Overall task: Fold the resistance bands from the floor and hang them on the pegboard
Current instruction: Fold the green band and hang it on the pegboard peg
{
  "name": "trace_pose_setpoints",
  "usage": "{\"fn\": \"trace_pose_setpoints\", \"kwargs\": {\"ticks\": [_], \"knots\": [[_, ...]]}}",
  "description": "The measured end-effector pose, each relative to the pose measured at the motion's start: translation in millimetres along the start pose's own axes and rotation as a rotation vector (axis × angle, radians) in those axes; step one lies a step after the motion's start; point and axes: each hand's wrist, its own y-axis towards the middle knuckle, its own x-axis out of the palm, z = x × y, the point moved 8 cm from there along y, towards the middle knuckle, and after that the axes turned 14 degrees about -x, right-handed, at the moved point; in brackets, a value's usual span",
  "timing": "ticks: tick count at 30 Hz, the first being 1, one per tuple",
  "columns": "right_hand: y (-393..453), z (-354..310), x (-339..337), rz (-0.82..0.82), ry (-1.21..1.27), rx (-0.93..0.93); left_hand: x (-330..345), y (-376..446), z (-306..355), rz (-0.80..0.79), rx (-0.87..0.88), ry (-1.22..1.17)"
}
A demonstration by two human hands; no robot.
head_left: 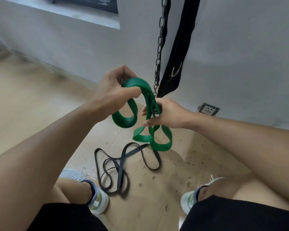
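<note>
A wide green resistance band (123, 121) is bunched into several loops between both hands, above the floor. My left hand (113, 90) grips its upper fold, with one loop hanging below the fingers. My right hand (165, 114) pinches the gathered strands a little lower and to the right, and two loops dangle beneath it. Thin black resistance bands (118, 167) lie tangled on the tan floor between my feet. No pegboard is in view.
A dark metal chain (159, 52) and a black strap with a metal ring (175, 64) hang against the white wall just behind the hands. A wall socket (208, 109) sits low on the right. My shoes (97, 195) flank the black bands; debris litters the floor.
</note>
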Motion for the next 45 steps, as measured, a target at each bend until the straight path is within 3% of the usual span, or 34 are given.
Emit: {"fn": "trace_pose_setpoints", "kwargs": {"ticks": [2,5,8,10,17,25,30,34,45], "knots": [[1.4,3.6,-8.1,0.048,0.016,0.001,-6.8,5.2,-5.5,-0.004,-0.048,-0.002],[0.7,5.7,-17.8,0.023,0.014,0.018,-10.5,11.2,-20.1,-0.015,-0.109,0.239],[-1.8,1.1,-21.6,-0.013,0.033,0.005,2.4,10.9,-28.6,-0.078,-0.051,0.513],[-1.3,-7.0,-20.3,-0.039,0.024,-0.026,16.7,7.2,-30.4,-0.148,0.008,0.575],[-3.5,-11.1,-6.7,-0.155,0.026,-0.026,40.5,5.2,-33.6,-0.278,0.083,0.663],[-7.8,-8.3,-9.5,-0.202,-0.058,-0.014,44.9,8.2,-26.2,-0.186,0.153,0.775],[-6.5,-10.7,-27.6,-0.075,-0.061,0.001,37.1,10.9,-29.2,-0.18,0.058,0.747],[-9.2,-8.7,-40.8,-0.068,-0.108,-0.007,33.9,13.5,-33.6,-0.169,-0.005,0.727],[-17.4,-3.1,-63.1,0.007,-0.105,-0.006,31.8,17.7,-36.2,-0.129,-0.005,0.74]]}}
